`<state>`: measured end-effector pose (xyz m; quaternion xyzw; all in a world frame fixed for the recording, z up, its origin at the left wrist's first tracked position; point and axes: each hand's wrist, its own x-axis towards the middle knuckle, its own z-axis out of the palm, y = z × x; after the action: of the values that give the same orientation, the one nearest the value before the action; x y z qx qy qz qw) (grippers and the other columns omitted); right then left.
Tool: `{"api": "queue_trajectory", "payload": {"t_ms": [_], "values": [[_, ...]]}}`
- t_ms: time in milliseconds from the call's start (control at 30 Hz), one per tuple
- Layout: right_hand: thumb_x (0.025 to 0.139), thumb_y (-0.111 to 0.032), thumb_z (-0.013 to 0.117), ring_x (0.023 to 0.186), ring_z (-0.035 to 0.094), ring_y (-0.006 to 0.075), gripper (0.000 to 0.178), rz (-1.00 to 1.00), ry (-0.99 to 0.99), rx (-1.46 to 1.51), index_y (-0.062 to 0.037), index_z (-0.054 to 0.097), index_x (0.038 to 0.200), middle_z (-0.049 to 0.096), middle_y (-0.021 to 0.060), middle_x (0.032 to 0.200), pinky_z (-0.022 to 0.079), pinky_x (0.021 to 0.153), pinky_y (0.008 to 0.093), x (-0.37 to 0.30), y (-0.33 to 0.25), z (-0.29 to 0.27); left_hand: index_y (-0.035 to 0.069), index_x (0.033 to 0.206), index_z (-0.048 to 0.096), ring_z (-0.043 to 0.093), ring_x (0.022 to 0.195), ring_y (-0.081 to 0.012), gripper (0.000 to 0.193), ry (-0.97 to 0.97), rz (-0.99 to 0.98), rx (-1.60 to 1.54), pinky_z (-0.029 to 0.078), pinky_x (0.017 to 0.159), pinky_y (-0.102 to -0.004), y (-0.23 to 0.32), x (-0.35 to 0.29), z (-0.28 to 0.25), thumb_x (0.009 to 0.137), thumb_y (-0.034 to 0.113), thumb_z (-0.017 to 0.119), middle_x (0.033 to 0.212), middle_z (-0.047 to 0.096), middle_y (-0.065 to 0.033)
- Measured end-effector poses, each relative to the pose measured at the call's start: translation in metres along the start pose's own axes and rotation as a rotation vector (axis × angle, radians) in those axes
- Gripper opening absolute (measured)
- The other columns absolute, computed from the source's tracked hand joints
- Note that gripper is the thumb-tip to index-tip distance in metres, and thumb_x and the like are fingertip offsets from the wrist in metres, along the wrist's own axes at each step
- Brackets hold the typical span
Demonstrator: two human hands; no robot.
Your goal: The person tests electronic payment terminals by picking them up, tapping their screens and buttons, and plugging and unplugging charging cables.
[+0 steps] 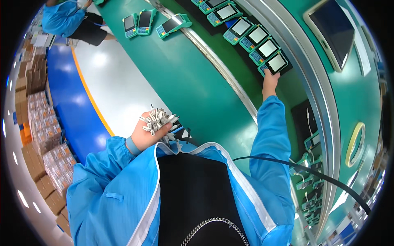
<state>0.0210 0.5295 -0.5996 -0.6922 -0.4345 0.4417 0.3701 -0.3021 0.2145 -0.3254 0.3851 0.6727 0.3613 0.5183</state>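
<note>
My left hand is closed around a thick bunch of white cables, their plugs sticking out above the fingers. A blue band circles that wrist. Stretched out to the right, my right hand grips the lower end of a card payment terminal. This terminal has a teal body and a pale lit screen; its keypad is mostly hidden by my fingers. It is the nearest in a row of similar terminals lying on a dark green conveyor belt.
Three dark-screened terminals lie on the green bench at the far left. A metal rail parts bench and belt. On the right shelf are a tablet and a tape roll. A black cable crosses my right arm. Another person works far left.
</note>
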Motion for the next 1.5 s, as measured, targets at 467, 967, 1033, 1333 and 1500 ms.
{"api": "queue_trajectory", "payload": {"t_ms": [467,967,1033,1333,1500], "values": [[0.068,-0.043,0.073,0.126,0.044,0.0447,0.122,0.002,0.289,-0.724,0.0175,0.000,0.143,0.034,0.0349,0.139,0.042,0.104,0.0450,0.000,-0.071,0.076,0.002,0.095,0.060,0.060,0.079,-0.0117,0.013,0.289,-0.005,-0.108,0.049,0.071,-0.0286,-0.019,-0.018,-0.093,0.085,0.006,0.068,0.084,0.064,-0.0042],[0.065,-0.014,0.080,0.095,0.064,0.0193,0.084,-0.532,0.121,-0.046,0.0061,0.040,0.137,0.064,0.0160,0.111,0.052,0.084,0.0324,-0.290,-0.222,0.182,0.001,0.100,0.064,0.059,0.071,-0.0071,0.017,-0.375,0.059,-0.342,0.049,0.061,-0.0235,0.021,0.135,-0.198,0.086,0.006,0.072,0.081,0.065,-0.0006],[0.063,-0.014,0.079,0.092,0.067,0.0215,0.087,-0.484,0.066,0.086,0.0060,0.039,0.138,0.066,0.0169,0.107,0.053,0.081,0.0330,-0.331,-0.255,0.192,0.000,0.102,0.064,0.062,0.076,-0.0087,0.019,-0.437,0.033,-0.368,0.051,0.064,-0.0245,0.039,0.141,-0.180,0.086,0.006,0.071,0.086,0.066,-0.0023],[0.061,-0.015,0.080,0.097,0.067,0.0313,0.089,-0.374,0.249,-0.171,0.0068,0.038,0.137,0.062,0.0221,0.110,0.054,0.082,0.0370,-0.364,-0.233,0.120,0.000,0.109,0.063,0.064,0.088,-0.0128,0.027,-0.610,0.106,-0.226,0.055,0.073,-0.0276,0.046,0.130,-0.099,0.085,0.005,0.072,0.100,0.068,-0.0057],[0.062,-0.018,0.080,0.099,0.067,0.0316,0.089,-0.312,0.287,-0.021,0.0070,0.039,0.136,0.062,0.0226,0.112,0.054,0.083,0.0379,-0.360,-0.189,0.064,0.001,0.111,0.062,0.064,0.089,-0.0127,0.027,-0.671,-0.004,-0.205,0.055,0.074,-0.0284,0.045,0.115,-0.029,0.085,0.004,0.071,0.101,0.068,-0.0059]]}}
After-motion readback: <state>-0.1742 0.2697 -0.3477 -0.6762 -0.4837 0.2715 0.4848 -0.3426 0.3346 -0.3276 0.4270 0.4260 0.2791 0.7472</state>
